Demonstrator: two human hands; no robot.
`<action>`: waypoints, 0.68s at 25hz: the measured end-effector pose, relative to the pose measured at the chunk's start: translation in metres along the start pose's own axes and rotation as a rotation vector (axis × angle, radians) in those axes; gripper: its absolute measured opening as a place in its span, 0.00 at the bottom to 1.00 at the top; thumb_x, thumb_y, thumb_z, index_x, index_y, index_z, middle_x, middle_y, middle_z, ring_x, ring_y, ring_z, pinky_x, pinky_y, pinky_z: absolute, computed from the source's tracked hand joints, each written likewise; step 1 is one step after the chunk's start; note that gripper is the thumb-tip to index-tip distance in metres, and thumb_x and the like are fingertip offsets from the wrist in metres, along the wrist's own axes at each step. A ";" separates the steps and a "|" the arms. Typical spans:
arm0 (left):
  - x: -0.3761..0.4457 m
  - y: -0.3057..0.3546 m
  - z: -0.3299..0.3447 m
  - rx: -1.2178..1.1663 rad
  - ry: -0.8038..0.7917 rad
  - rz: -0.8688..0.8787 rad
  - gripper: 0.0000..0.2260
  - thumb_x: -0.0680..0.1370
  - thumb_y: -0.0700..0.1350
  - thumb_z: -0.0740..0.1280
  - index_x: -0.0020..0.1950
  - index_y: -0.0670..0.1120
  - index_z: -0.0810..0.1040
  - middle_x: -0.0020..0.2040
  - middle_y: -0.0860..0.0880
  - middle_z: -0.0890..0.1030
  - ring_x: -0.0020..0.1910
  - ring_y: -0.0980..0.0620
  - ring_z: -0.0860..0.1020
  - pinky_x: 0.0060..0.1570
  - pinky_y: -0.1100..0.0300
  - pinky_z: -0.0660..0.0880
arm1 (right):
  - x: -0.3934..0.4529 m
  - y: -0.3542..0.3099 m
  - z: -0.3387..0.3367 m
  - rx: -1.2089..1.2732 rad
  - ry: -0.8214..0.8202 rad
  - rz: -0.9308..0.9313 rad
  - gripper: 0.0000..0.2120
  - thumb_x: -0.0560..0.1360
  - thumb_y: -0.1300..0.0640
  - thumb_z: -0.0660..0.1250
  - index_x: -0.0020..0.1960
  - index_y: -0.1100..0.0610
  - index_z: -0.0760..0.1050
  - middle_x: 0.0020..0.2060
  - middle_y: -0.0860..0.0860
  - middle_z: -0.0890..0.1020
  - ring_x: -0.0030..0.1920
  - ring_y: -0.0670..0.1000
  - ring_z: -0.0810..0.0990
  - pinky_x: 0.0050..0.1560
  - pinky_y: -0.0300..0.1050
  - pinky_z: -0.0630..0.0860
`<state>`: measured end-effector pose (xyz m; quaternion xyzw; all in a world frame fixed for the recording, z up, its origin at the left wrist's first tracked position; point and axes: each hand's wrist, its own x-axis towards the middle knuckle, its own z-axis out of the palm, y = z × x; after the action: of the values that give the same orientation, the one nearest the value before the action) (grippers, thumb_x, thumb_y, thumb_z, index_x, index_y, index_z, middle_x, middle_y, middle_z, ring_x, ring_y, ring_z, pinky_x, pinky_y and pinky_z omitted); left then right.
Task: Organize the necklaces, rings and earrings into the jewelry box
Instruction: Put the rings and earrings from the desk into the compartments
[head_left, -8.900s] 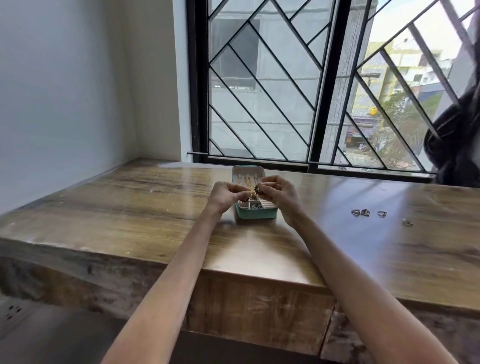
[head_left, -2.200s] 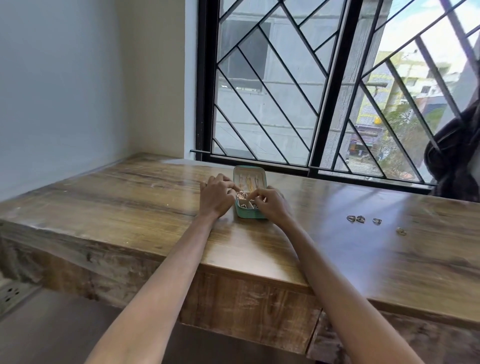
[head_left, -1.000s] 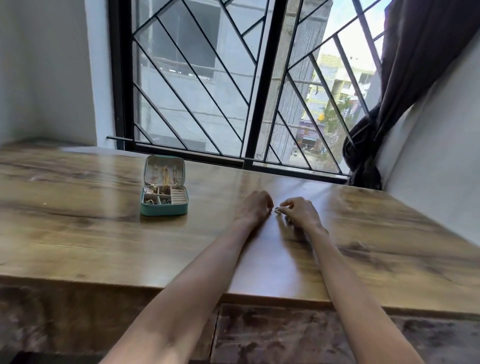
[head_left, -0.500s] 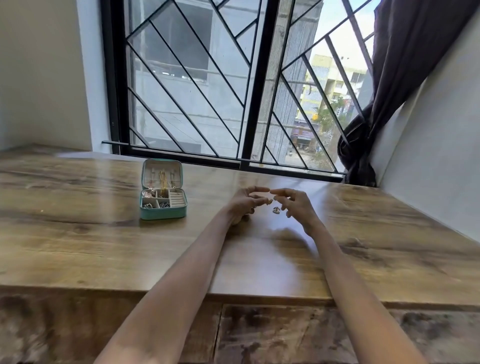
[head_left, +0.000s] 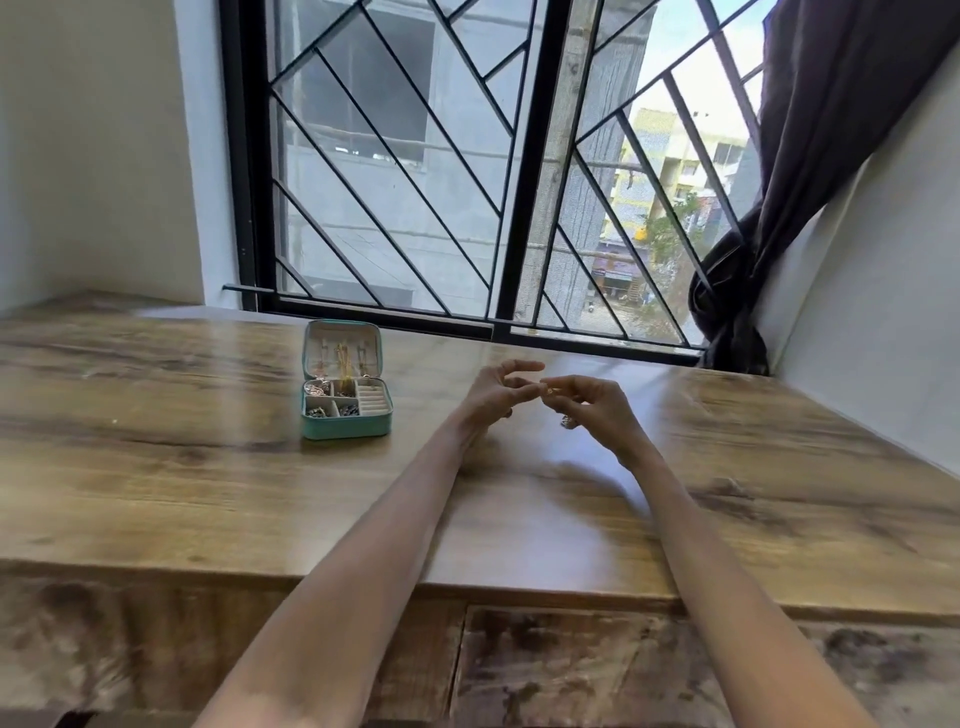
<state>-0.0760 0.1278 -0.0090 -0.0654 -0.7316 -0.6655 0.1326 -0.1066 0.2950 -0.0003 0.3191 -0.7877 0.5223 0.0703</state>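
Rings are the step in hand, by my reading: both hands hover above the wooden surface, fingertips meeting at about 3 o'clock from the teal jewelry box. The right hand has its fingers curled, thumb and forefinger pinching something small and gold-coloured, probably a ring, though it is too small to be sure; a second small metallic piece shows under its lower fingers, and I cannot tell whether it is held or lies on the surface. The left hand is loosely spread, forefinger extended, its fingertips just touching the pinched piece. The box stands open, well apart to the left, lid up with chains hanging inside, small compartments partly filled, and the slotted ring rolls on its right side apparently free. To do this well, settle the pinch in one hand first, carry it low to the box, and press the band upright into a slot rather than dropping it among the earrings.
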 end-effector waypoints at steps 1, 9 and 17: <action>-0.005 0.006 -0.006 0.016 0.001 0.004 0.15 0.74 0.43 0.71 0.60 0.46 0.77 0.34 0.53 0.79 0.31 0.64 0.72 0.32 0.63 0.61 | 0.002 -0.005 0.006 -0.022 0.018 -0.038 0.09 0.71 0.61 0.73 0.49 0.51 0.82 0.35 0.46 0.83 0.33 0.38 0.78 0.32 0.36 0.74; -0.043 0.038 -0.107 0.240 0.094 0.019 0.13 0.73 0.42 0.72 0.56 0.44 0.78 0.36 0.50 0.80 0.35 0.58 0.74 0.29 0.66 0.63 | 0.035 -0.048 0.088 -0.066 -0.042 -0.305 0.09 0.69 0.61 0.74 0.49 0.58 0.83 0.38 0.51 0.82 0.34 0.45 0.79 0.36 0.39 0.80; -0.054 0.036 -0.178 0.243 0.240 -0.111 0.06 0.71 0.38 0.73 0.41 0.44 0.77 0.36 0.46 0.77 0.26 0.60 0.72 0.22 0.69 0.66 | 0.074 -0.056 0.164 0.041 -0.236 -0.278 0.10 0.67 0.61 0.74 0.43 0.46 0.83 0.37 0.48 0.84 0.38 0.45 0.80 0.48 0.53 0.78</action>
<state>0.0047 -0.0400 0.0240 0.0714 -0.7881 -0.5814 0.1891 -0.0960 0.1068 0.0027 0.4855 -0.7278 0.4825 0.0422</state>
